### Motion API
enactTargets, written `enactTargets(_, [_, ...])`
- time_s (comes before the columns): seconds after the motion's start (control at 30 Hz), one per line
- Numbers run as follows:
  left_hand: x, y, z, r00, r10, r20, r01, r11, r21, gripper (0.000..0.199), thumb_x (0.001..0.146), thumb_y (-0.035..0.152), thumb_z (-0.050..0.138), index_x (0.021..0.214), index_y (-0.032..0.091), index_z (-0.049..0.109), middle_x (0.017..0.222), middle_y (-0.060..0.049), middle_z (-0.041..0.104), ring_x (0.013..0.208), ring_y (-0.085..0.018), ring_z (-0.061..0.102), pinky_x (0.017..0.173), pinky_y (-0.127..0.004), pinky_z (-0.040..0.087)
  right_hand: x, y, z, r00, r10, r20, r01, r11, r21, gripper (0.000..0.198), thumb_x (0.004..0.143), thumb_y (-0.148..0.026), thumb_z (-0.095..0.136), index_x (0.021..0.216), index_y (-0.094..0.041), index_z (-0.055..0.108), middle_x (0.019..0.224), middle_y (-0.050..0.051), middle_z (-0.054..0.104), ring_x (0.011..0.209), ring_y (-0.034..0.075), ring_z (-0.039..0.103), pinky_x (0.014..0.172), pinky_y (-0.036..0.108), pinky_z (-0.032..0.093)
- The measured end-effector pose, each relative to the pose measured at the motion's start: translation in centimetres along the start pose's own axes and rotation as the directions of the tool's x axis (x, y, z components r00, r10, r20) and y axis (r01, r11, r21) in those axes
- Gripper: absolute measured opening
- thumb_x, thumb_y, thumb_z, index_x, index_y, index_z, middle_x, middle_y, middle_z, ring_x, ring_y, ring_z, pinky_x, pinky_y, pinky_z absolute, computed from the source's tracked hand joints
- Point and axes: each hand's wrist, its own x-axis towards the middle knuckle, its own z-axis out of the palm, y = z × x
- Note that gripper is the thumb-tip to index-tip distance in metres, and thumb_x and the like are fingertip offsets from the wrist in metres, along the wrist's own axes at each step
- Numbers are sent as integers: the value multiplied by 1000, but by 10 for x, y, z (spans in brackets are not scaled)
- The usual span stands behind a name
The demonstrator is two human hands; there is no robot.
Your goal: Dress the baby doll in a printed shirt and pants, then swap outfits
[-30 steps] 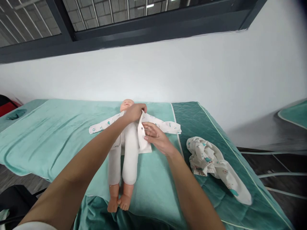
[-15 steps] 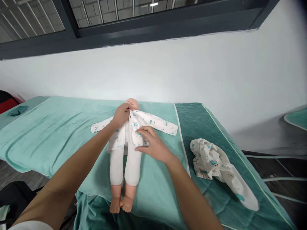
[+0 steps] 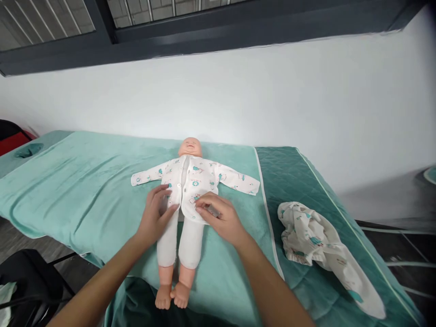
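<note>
**My left hand (image 3: 155,217) came down the jacket (image 3: 206,177)**

Its thumb and fingers stood apart over one panel. My right hand (image 3: 223,219) had its fingertips close together at the other; whether pinching cloth, I couldn't tell. The jacket was on the doll (image 3: 190,147), face up on the green bed (image 3: 102,177), a crumpled garment (image 3: 318,240) nearby.

- Shows doll (image 3: 190,147) face-up on mint blanket (image 3: 102,181), in patterned white shirt (image 3: 206,177) with front edges parted
- Has left hand (image 3: 155,215) cupped at one shirt front, right hand (image 3: 223,217) curled over the other
- Shows crumpled garment (image 3: 304,234) on dark quilt (image 3: 277,179)
</note>
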Motion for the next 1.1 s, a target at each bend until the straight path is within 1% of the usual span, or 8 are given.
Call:
enactTargets(0.13, [-30,3,-4,1000,0,-20,2,996,91,44,87,28,68,128,29,52,132,-11,53,127,-28,54,104,-49,51,3,7,-3,992,28,-127,-35,998,-51,8,97,-28,59,100,-26,66,95,4,68,87,19,63,79,37,51])
enactTargets(0.3, [-27,4,-1,995,89,-52,-74,968,240,19,96,21,54,113,26,60,104,-7,64,97,-24,59,86,-45,54,4,20,0,978,-20,-208,-11,989,-146,17,96,-27,60,113,-29,64,121,8,66,118,24,59,103,47,46])
enactTargets(0.57, [-11,30,6,949,291,122,-304,947,109,19,99,17,45,97,24,63,93,-5,68,88,-19,64,79,-37,54,2,34,2,979,84,-188,-110,985,-132,32,96,-32,59,128,-29,59,153,7,49,145,24,40,122,52,27])
enactTargets(0.67, [-16,19,2,980,192,43,-191,981,-26,17,99,21,46,100,25,63,94,-4,68,88,-18,64,78,-34,54,1,37,3,976,111,-189,-130,988,-87,34,94,-33,61,128,-29,60,154,7,48,146,24,39,123,51,26])
enactTargets(0.77, [-15,-9,0,978,-152,-145,124,975,-187,15,98,32,50,104,25,62,101,-4,68,92,-18,64,81,-34,53,0,42,2,937,175,-303,-195,980,-35,27,93,-37,62,118,-26,65,145,9,57,137,25,49,117,50,35])
enactTargets(0.87, [-3,-35,2,848,-523,-91,441,790,-427,29,93,45,57,112,24,62,114,-6,68,104,-21,65,92,-39,53,-1,53,-3,775,344,-530,-413,911,-13,25,88,-45,66,99,-22,68,110,8,71,106,24,65,96,43,50])
enactTargets(0.97, [15,-43,7,777,-593,213,573,525,-629,41,89,52,63,117,22,65,120,-8,71,111,-25,66,101,-43,51,0,65,-8,633,519,-574,-589,805,79,30,78,-49,75,86,-21,69,86,6,71,85,24,65,81,40,53])
enactTargets(1.1, [40,-37,22,737,-433,519,624,140,-769,46,89,56,62,114,19,70,121,-11,73,112,-29,68,100,-44,55,6,69,-5,667,664,-339,-512,738,439,30,80,-48,71,97,-23,72,97,7,75,88,26,69,75,41,58])
